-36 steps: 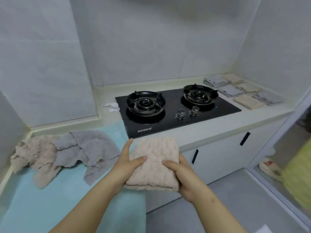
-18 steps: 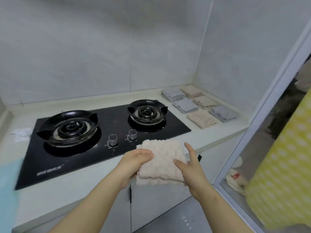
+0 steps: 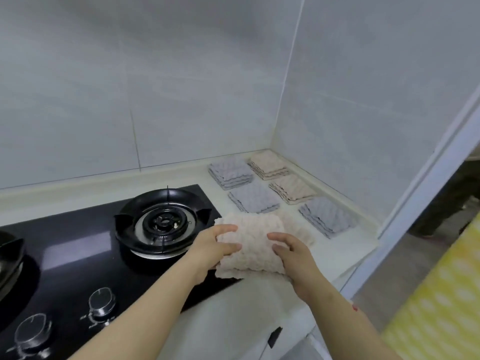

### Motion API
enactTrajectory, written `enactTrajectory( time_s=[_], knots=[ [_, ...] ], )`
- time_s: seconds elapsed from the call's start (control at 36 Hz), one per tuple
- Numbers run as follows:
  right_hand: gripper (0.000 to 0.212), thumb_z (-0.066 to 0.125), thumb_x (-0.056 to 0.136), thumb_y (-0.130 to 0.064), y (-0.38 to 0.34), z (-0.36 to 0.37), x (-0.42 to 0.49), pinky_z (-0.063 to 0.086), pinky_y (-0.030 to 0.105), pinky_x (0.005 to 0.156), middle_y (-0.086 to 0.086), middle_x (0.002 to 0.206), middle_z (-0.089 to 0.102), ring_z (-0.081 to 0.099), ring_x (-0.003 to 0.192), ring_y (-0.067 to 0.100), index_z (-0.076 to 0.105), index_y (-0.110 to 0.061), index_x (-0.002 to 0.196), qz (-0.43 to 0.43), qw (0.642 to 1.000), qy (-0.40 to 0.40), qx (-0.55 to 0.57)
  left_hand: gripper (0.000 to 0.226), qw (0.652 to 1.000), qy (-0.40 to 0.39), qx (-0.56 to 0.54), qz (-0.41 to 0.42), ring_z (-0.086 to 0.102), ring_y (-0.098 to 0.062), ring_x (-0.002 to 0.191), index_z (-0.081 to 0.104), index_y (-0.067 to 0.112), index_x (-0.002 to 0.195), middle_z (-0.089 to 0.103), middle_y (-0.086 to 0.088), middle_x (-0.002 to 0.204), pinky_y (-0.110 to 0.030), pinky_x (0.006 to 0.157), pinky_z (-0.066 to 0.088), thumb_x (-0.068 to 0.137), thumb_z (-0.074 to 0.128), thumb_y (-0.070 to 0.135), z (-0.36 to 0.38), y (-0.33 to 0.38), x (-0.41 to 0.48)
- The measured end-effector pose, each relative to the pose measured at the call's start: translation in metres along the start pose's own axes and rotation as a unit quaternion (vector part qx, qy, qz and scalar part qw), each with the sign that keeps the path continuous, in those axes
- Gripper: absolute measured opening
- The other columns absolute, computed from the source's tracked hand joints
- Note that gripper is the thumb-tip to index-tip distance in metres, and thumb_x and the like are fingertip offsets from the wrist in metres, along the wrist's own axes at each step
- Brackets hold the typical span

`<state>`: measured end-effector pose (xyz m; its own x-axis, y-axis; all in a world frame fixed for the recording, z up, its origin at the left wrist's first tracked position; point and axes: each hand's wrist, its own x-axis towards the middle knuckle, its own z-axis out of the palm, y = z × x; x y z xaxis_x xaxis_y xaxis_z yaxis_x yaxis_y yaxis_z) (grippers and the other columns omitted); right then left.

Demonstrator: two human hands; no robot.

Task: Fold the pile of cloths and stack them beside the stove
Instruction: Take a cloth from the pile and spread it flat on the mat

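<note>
Beige cloth (image 3: pixel 253 242), folded square, waffle-textured; left hand (image 3: pixel 215 246), right hand (image 3: pixel 293 258) grip opposite edges, fingers curled.

Both bare forearms extend forward and converge. Left hand (image 3: pixel 217 249) grips the left edge of the folded beige cloth (image 3: pixel 253 235), fingers curled over it. Right hand (image 3: pixel 296 263) grips the right edge, wrist straight.

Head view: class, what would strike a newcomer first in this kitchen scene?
The left hand and right hand grip a folded beige cloth at centre, beside the black stove. Beyond it, grey and beige folded stacks lie in rows in the corner of the counter.
</note>
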<state>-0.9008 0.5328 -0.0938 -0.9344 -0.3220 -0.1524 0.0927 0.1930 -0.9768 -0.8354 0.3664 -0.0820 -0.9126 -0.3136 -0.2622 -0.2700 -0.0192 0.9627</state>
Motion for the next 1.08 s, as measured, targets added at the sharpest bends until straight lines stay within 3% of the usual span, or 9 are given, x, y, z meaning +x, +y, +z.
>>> enactTrajectory(
  time_s=[0.17, 0.28, 0.36, 0.53, 0.75, 0.83, 0.92, 1.0, 1.08],
  knots=[
    [0.027, 0.044, 0.095, -0.006, 0.000, -0.024, 0.083, 0.053, 0.034, 0.075, 0.001, 0.107, 0.062, 0.059, 0.089, 0.014, 0.063, -0.025, 0.096, 0.029, 1.000, 0.005, -0.008, 0.040, 1.000, 0.014, 0.014, 0.004, 0.053, -0.009, 0.080, 0.057, 0.032, 0.115, 0.053, 0.007, 0.102, -0.023, 0.067, 0.043, 0.082, 0.069, 0.013, 0.024, 0.015, 0.080],
    [0.029, 0.046, 0.094, -0.002, 0.000, -0.045, 0.141, 0.048, 0.023, 0.076, -0.004, 0.106, 0.059, 0.056, 0.090, 0.009, 0.063, -0.025, 0.093, 0.013, 1.000, -0.012, -0.017, 0.040, 1.000, 0.026, 0.010, -0.001, 0.055, -0.012, 0.077, 0.058, 0.030, 0.116, 0.060, -0.002, 0.103, -0.024, 0.070, 0.046, 0.082, 0.069, 0.011, 0.045, 0.021, 0.131],
    [0.029, 0.045, 0.094, -0.002, -0.001, -0.066, 0.187, 0.049, 0.033, 0.091, 0.002, 0.113, 0.056, 0.055, 0.099, 0.018, 0.061, -0.026, 0.089, 0.013, 0.999, -0.027, -0.028, 0.038, 0.999, 0.034, 0.005, 0.000, 0.052, -0.008, 0.064, 0.057, 0.030, 0.113, 0.060, 0.000, 0.090, -0.015, 0.053, 0.042, 0.084, 0.065, 0.006, 0.066, 0.028, 0.172],
    [0.022, 0.047, 0.092, 0.000, -0.007, -0.116, 0.277, 0.050, 0.031, 0.076, 0.009, 0.113, 0.057, 0.059, 0.095, 0.031, 0.055, -0.020, 0.096, 0.001, 0.995, -0.048, -0.093, 0.039, 0.996, 0.078, 0.000, -0.040, 0.044, -0.020, 0.059, 0.057, 0.030, 0.110, 0.054, -0.010, 0.075, -0.025, 0.050, 0.033, 0.087, 0.052, -0.002, 0.118, 0.039, 0.252],
    [0.026, 0.046, 0.091, 0.002, -0.005, -0.166, 0.371, 0.043, 0.020, 0.075, 0.000, 0.111, 0.054, 0.052, 0.091, 0.013, 0.056, -0.020, 0.098, -0.010, 0.988, -0.098, -0.117, 0.039, 0.991, 0.117, -0.036, -0.051, 0.044, -0.006, 0.034, 0.055, 0.022, 0.116, 0.051, -0.002, 0.058, -0.016, 0.037, 0.035, 0.090, 0.049, -0.006, 0.173, 0.059, 0.326],
    [0.027, 0.047, 0.090, 0.000, -0.002, -0.177, 0.397, 0.040, 0.007, 0.060, -0.006, 0.101, 0.051, 0.051, 0.088, 0.010, 0.055, -0.022, 0.104, -0.026, 0.984, -0.096, -0.149, 0.040, 0.990, 0.125, -0.037, -0.058, 0.052, -0.006, 0.046, 0.054, 0.016, 0.122, 0.056, -0.002, 0.070, -0.014, 0.042, 0.042, 0.089, 0.050, -0.007, 0.188, 0.061, 0.346],
    [0.031, 0.048, 0.090, -0.003, 0.001, -0.185, 0.421, 0.038, 0.015, 0.071, -0.006, 0.112, 0.050, 0.049, 0.099, 0.010, 0.053, -0.024, 0.112, -0.064, 0.973, -0.089, -0.205, 0.043, 0.989, 0.124, -0.037, -0.068, 0.051, -0.008, 0.053, 0.050, 0.014, 0.128, 0.056, -0.003, 0.076, -0.012, 0.042, 0.042, 0.090, 0.050, -0.006, 0.197, 0.065, 0.362],
    [0.033, 0.042, 0.093, -0.001, 0.005, -0.186, 0.439, 0.037, 0.004, 0.054, -0.002, 0.114, 0.048, 0.046, 0.079, 0.005, 0.051, -0.018, 0.120, -0.064, 0.966, -0.105, -0.226, 0.046, 0.988, 0.132, -0.036, -0.075, 0.050, -0.009, 0.056, 0.047, 0.016, 0.131, 0.063, -0.013, 0.098, -0.013, 0.042, 0.043, 0.090, 0.051, -0.004, 0.204, 0.068, 0.376],
    [0.036, 0.041, 0.091, 0.002, 0.010, -0.186, 0.449, 0.043, 0.011, 0.063, 0.006, 0.123, 0.052, 0.053, 0.087, 0.015, 0.053, -0.012, 0.122, -0.080, 0.952, -0.104, -0.277, 0.046, 0.987, 0.132, -0.027, -0.087, 0.049, -0.007, 0.048, 0.048, 0.017, 0.130, 0.056, -0.005, 0.073, -0.015, 0.043, 0.040, 0.089, 0.053, -0.003, 0.209, 0.064, 0.385]
  ],
)
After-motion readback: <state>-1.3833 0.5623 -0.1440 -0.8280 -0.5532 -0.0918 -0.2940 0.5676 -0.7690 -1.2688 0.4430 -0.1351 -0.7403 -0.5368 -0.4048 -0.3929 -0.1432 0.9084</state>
